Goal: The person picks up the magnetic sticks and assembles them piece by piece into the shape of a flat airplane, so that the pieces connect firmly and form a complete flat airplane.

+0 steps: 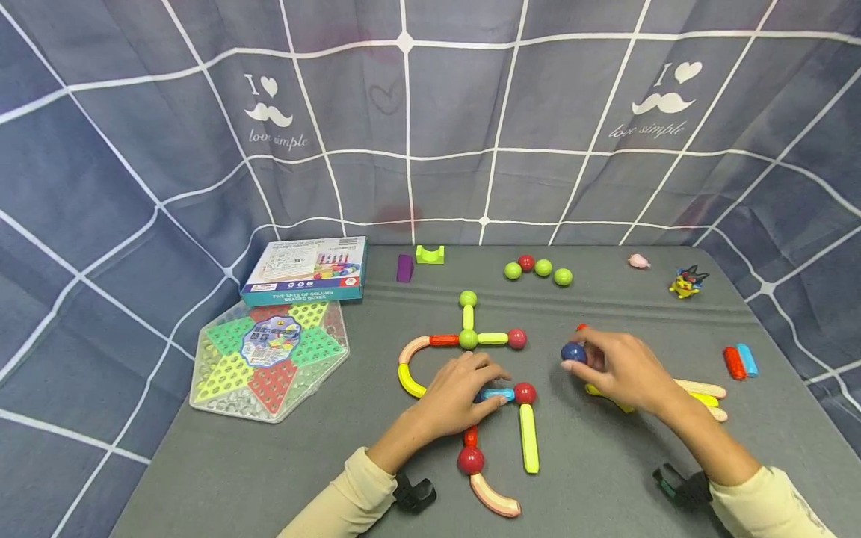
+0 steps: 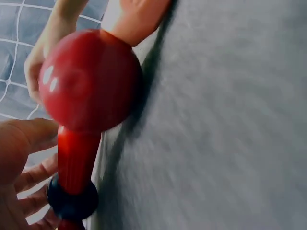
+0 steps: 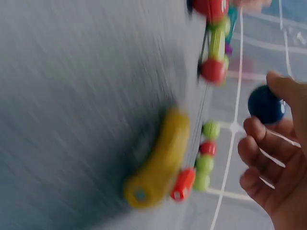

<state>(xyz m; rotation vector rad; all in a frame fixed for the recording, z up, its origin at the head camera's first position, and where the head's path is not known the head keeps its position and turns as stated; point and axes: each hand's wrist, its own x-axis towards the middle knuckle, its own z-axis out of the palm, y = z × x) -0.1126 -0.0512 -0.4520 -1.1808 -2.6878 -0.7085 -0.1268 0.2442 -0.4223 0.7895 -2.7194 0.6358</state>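
My right hand (image 1: 622, 366) pinches a dark blue ball (image 1: 573, 353) between thumb and fingertips, above the table; the ball (image 3: 266, 104) also shows in the right wrist view. My left hand (image 1: 457, 392) lies over a figure of joined sticks and balls, thumb and index finger on either side of a light blue stick (image 1: 498, 394). That stick meets a red ball (image 1: 525, 393), from which a straight yellow-green stick (image 1: 529, 438) points toward me. In the left wrist view, a dark ball (image 2: 72, 199) beside my fingers joins a red stick (image 2: 78, 160) leading to a larger red ball (image 2: 91, 80).
Curved yellow and peach sticks (image 1: 699, 388) lie under my right hand. Red and light blue sticks (image 1: 735, 362) lie farther right. Several green and red balls (image 1: 543, 267) stand at the back. A boxed set (image 1: 303, 270) and a star-patterned game board (image 1: 269, 359) occupy the left.
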